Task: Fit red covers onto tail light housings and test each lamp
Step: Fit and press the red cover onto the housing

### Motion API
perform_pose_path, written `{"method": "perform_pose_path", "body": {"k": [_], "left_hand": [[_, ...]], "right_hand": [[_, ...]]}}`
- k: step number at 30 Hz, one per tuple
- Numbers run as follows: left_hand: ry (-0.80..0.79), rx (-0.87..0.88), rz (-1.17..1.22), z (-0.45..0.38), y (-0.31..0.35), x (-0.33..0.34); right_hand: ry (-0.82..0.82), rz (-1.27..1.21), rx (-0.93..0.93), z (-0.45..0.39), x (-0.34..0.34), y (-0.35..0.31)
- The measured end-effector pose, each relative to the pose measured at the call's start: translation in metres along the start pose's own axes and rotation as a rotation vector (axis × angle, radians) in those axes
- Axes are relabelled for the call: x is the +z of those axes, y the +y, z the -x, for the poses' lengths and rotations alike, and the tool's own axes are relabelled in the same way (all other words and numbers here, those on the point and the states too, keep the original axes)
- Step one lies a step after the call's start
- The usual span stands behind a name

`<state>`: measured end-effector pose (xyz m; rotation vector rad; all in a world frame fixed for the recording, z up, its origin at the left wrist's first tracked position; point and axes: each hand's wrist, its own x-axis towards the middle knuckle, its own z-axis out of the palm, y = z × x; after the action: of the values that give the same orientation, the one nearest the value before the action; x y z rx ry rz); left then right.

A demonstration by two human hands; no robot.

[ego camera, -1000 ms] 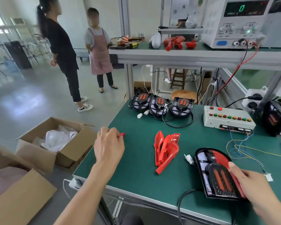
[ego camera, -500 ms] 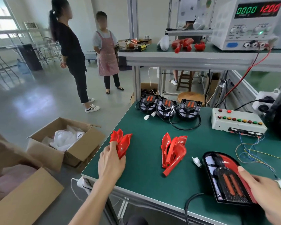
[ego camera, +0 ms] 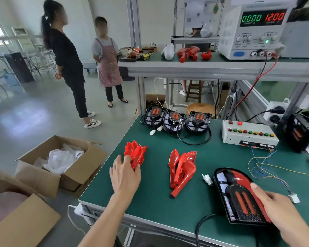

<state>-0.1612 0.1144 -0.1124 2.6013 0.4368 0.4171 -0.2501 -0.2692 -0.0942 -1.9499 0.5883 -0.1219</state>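
My left hand point(ego camera: 125, 177) lies palm down at the green bench's left edge, its fingers closed over the lower end of a small stack of red covers point(ego camera: 136, 152) that rests on the mat. A second pile of red covers point(ego camera: 182, 168) lies in the middle. At the front right, my right hand point(ego camera: 278, 211) grips a black tail light housing point(ego camera: 237, 193) by its right side, where a red cover sits along the edge. Two orange strips show in its centre. Its white connector point(ego camera: 207, 180) lies loose beside it.
Three more housings point(ego camera: 175, 118) stand in a row at the back of the bench point(ego camera: 159, 202). A switch box point(ego camera: 248, 134) with coloured wires sits at the right, under a power supply point(ego camera: 253, 29) reading 12.00. An open cardboard box point(ego camera: 75, 173) stands on the floor at left. Two people stand beyond.
My left hand brought a stack of red covers up from the left and has lowered it onto the mat. The power supply display came on. My right hand stayed on the housing.
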Motion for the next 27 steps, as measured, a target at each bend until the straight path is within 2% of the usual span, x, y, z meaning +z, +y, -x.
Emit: {"method": "perform_pose_path", "body": {"k": [5,9,11,15,18,22,27], "left_hand": [[0.137,0.039,0.107,0.005,-0.002,-0.012],[0.302,0.095,0.280,0.010,0.019,-0.034],[0.235,0.121,0.410,0.019,0.040,-0.043],[-0.062,0.216,0.671,0.052,0.092,-0.041],[-0.253,0.193,0.794,0.080,0.129,-0.022],[-0.401,0.166,0.663,0.109,0.161,0.012],[-0.380,0.208,0.475,0.126,0.172,0.030]], "right_hand": [[0.016,0.001,0.001,-0.004,0.002,0.000],[-0.021,0.028,0.014,-0.006,0.005,-0.002],[-0.035,0.018,0.019,-0.006,0.006,-0.003],[-0.044,-0.025,0.044,-0.007,0.008,-0.003],[-0.021,0.005,0.033,-0.008,0.008,-0.001],[-0.008,-0.001,0.029,-0.012,0.009,0.004],[-0.008,-0.021,0.030,-0.013,0.010,0.005]]}}
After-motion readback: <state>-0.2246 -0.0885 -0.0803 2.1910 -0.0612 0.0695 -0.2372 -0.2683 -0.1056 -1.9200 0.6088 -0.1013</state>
